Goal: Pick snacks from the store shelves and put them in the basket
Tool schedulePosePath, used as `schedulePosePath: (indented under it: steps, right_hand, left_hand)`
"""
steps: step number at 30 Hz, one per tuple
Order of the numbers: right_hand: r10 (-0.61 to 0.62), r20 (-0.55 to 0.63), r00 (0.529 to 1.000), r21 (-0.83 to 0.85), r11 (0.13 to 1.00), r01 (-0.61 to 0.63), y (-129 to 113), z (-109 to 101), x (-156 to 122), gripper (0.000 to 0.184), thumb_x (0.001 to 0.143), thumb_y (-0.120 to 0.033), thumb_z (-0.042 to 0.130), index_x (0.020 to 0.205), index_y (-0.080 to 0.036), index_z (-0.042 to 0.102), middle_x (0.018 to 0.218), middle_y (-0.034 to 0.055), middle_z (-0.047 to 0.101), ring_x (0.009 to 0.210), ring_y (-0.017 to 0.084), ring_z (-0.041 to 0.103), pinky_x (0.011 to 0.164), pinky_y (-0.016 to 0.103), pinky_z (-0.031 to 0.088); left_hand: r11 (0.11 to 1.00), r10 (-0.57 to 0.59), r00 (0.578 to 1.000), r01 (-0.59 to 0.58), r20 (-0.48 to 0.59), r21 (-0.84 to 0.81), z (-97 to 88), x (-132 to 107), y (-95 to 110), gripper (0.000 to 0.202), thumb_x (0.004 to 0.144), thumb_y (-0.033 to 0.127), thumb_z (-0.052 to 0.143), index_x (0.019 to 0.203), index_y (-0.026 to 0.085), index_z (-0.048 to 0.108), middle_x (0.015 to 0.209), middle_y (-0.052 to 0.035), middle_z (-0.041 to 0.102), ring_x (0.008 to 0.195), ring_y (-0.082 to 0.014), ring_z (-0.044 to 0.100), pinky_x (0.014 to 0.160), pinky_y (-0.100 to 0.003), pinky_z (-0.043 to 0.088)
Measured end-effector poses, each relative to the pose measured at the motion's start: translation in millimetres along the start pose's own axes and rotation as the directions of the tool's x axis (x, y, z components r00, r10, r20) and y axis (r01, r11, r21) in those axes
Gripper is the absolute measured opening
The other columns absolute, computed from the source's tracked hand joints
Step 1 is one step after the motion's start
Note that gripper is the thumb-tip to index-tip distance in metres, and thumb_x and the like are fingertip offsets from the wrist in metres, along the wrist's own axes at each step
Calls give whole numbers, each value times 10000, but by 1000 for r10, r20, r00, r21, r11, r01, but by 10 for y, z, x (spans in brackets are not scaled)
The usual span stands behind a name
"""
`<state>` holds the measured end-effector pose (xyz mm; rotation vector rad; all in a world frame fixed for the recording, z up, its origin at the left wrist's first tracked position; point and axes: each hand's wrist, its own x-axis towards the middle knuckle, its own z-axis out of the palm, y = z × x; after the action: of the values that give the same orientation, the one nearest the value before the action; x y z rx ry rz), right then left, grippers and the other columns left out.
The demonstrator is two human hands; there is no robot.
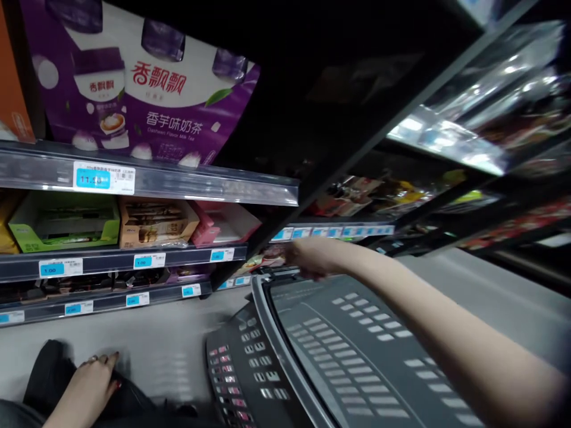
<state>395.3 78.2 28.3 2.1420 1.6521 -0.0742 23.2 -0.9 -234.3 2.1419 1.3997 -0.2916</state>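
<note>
My right hand [307, 261] reaches far forward over the rim of a dark grey slotted shopping basket [267, 309], toward the low shelves. Its fingers are smeared by motion, so I cannot tell whether they hold anything. My left hand [91, 380] rests low at the bottom left on dark clothing over my knee, fingers lying flat and slightly spread, holding nothing.
Shop shelves fill the left and back: a purple milk tea package [147, 89] on the upper shelf, green [62, 223], brown [154, 223] and pink [225, 223] display boxes below, with blue price tags [93, 177]. Tilted dark racks with shiny packets [468, 131] stand at the right. Grey floor lies beneath.
</note>
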Motion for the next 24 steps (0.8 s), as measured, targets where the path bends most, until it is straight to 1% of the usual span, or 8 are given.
schedulePosePath:
  steps: [3, 5, 8, 11, 13, 15, 20, 24]
  right_hand:
    - [-120, -153, 981, -50, 992, 114, -340, -309, 214, 198, 852, -131, 472, 896, -110, 664, 842, 136, 677, 783, 213, 641, 654, 271, 448]
    - [-219, -245, 944, -74, 976, 207, -639, -392, 286, 210, 851, -162, 473, 916, -136, 671, 925, 123, 675, 865, 219, 626, 695, 254, 434]
    - [-323, -366, 873, -105, 946, 306, -1057, -340, 269, 245, 878, -230, 443, 955, -142, 658, 921, 112, 671, 849, 219, 618, 705, 257, 429]
    - [-392, -523, 757, -187, 919, 346, -1360, -201, 236, 320, 897, -171, 357, 1112, -62, 568, 1040, 201, 611, 956, 290, 558, 770, 344, 404]
    - [-472, -565, 677, -253, 880, 402, -1499, -133, 277, 310, 886, -157, 388, 1135, -67, 549, 1127, 200, 570, 1050, 306, 493, 850, 373, 366]
    - [-541, -556, 631, -297, 838, 458, -1596, -105, 364, 256, 864, -176, 461, 1071, -98, 589, 1130, 167, 580, 1085, 302, 458, 914, 389, 321]
    - [-585, -544, 601, -297, 804, 514, -1653, -171, 549, 160, 802, -204, 571, 940, -190, 650, 1005, 81, 646, 1003, 252, 510, 846, 334, 361]
    - [-402, -671, 623, -156, 898, 411, -1605, -195, 538, 229, 850, -239, 488, 1018, -223, 643, 893, 83, 663, 813, 223, 576, 687, 284, 401]
  left_hand:
    - [1000, -22, 1000, 21, 6, 13, 7, 11, -10, 525, 760, 155, 467, 1284, 119, 466, 1118, -153, 640, 1020, -289, 592, 884, -388, 446]
    - [1000, -25, 1000, 25, 14, 11, -5, 13, -14, 540, 754, 153, 476, 1293, 118, 455, 1124, -161, 635, 1021, -299, 591, 883, -396, 445]
    - [997, -69, 997, 68, 34, 28, -38, 2, -4, 562, 752, 145, 482, 1310, 110, 428, 1162, -170, 612, 1051, -322, 569, 899, -427, 428]
    - [993, -104, 994, 103, 24, 54, -61, -17, 23, 570, 750, 138, 488, 1316, 112, 419, 1173, -170, 606, 1076, -335, 546, 916, -450, 405]
    - [995, -93, 995, 92, 20, 39, -58, -28, 38, 577, 745, 137, 495, 1316, 111, 418, 1163, -174, 609, 1073, -341, 544, 913, -456, 401]
    - [997, -80, 997, 80, 15, 13, -44, -33, 42, 584, 741, 143, 504, 1318, 113, 415, 1157, -179, 609, 1077, -344, 540, 909, -458, 400]
    - [996, -90, 996, 90, -9, -20, -34, -40, 25, 589, 731, 134, 523, 1311, 99, 423, 1143, -205, 607, 1064, -364, 540, 903, -493, 389]
    - [995, -48, 998, 45, -33, -94, -105, -97, 34, 583, 728, 119, 515, 1303, 78, 431, 1134, -218, 606, 1052, -372, 542, 901, -503, 385]
